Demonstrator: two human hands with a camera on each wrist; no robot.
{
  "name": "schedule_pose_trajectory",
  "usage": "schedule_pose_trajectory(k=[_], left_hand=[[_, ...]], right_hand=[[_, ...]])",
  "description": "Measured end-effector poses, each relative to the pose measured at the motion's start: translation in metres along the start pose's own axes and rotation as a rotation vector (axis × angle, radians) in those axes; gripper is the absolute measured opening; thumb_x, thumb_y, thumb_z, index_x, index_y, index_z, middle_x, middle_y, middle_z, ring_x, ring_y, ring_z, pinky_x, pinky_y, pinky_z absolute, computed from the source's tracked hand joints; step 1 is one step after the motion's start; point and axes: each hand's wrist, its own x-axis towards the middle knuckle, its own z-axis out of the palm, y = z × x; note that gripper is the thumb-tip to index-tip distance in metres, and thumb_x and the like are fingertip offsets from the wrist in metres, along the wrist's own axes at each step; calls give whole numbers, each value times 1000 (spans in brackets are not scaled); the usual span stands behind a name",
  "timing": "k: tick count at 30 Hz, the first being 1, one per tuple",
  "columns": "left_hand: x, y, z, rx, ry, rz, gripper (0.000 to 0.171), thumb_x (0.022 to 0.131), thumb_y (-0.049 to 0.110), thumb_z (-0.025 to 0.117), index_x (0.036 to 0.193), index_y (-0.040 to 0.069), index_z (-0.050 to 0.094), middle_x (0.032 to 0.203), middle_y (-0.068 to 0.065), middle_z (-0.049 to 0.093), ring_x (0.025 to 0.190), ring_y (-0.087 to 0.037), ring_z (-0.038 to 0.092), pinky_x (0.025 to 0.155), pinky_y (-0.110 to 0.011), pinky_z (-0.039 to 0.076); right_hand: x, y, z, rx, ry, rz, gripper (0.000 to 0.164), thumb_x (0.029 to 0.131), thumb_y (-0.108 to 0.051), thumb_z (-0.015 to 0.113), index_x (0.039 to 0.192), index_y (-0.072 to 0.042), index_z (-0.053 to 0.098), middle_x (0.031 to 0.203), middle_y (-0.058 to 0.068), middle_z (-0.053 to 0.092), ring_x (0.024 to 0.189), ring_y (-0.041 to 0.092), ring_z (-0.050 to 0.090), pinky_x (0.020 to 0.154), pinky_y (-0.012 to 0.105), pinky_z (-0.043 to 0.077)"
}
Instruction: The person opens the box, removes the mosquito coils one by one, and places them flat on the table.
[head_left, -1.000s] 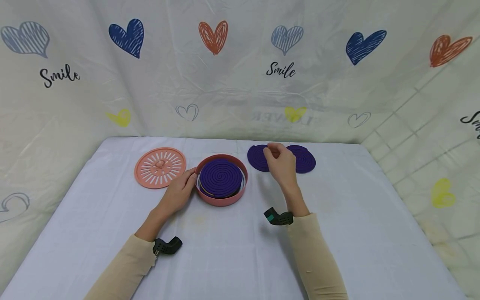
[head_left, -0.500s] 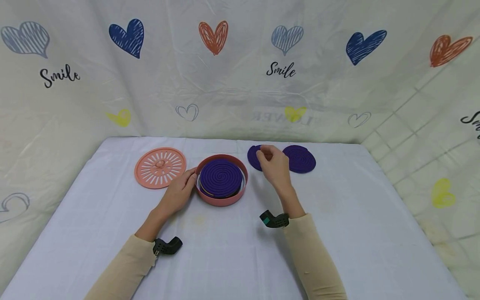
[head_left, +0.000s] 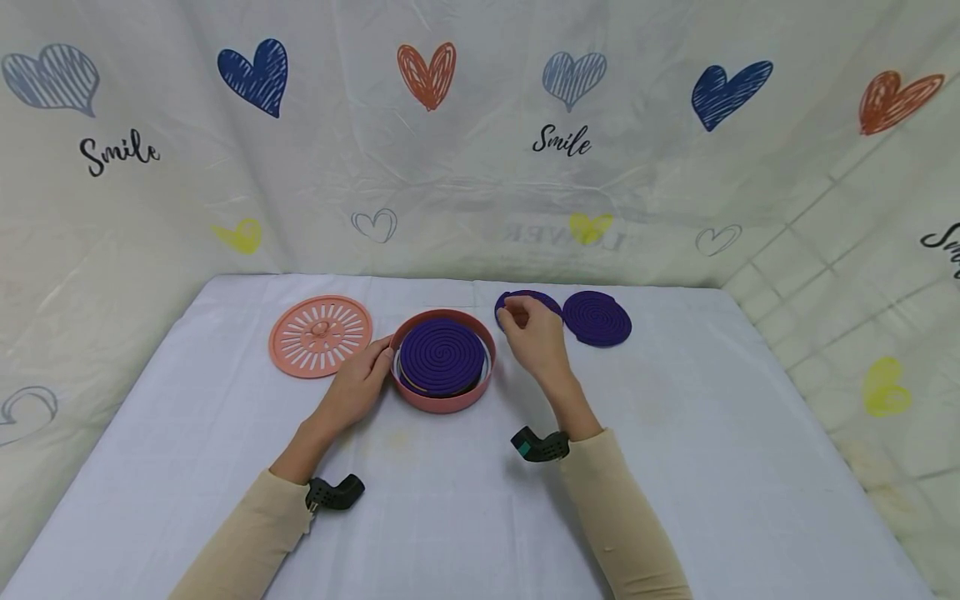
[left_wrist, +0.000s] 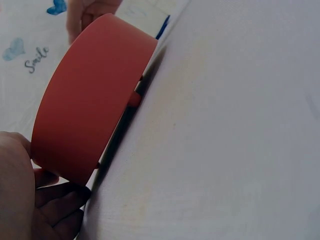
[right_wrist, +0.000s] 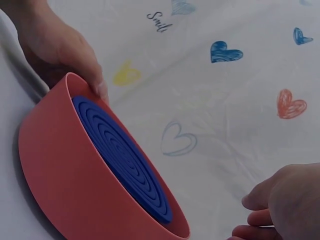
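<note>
My left hand (head_left: 363,379) grips the left rim of a round coral-red mosquito coil holder (head_left: 442,406), thumb at the rim and fingers around the outside wall. In the left wrist view, short feet show under the holder (left_wrist: 92,95). A purple spiral mosquito coil (head_left: 441,354) lies flat inside it, with pale and dark edges visible beneath. Up and to the right of the holder, my right hand (head_left: 536,337) hovers with fingers loosely bent; nothing shows between them. Behind that hand lies another purple coil (head_left: 551,298), partly hidden.
A second loose purple coil (head_left: 597,318) lies at the back right, close beside the partly hidden one. The slotted peach lid (head_left: 320,336), with a small central knob, lies flat left of the holder. A white cloth (head_left: 450,500) covers the table, and a printed curtain (head_left: 480,167) hangs behind.
My right hand has moved left and slightly down, towards the holder, uncovering the right-hand loose coil. My left hand and the holder have stayed in place.
</note>
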Motion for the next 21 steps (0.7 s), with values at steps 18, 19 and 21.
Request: schedule_pose_trajectory(k=[18, 19, 21], left_hand=[[0, -1, 1, 29, 11, 31, 49, 109, 36, 37, 148, 11, 50, 145, -12, 58, 139, -31, 50, 114, -53, 41], [0, -1, 1, 27, 11, 30, 49, 109, 36, 38, 148, 11, 50, 145, -12, 58, 139, -31, 51, 114, -53, 41], [0, 0, 1, 25, 13, 30, 48, 108, 36, 38, 148, 11, 51, 145, -12, 58, 138, -30, 51, 114, -52, 41]], right_hand=[[-6, -4, 9, -22, -51, -86, 30, 94, -19, 66, 116, 2, 70, 103, 16, 73, 92, 27, 69, 84, 40, 59], [-6, -5, 9, -24, -57, -88, 30, 95, -19, 66, 116, 2, 70, 103, 16, 73, 92, 27, 69, 84, 40, 59], [-7, -5, 10, -36, -68, -92, 30, 95, -20, 66, 116, 1, 70, 105, 15, 73, 93, 26, 69, 84, 39, 59]])
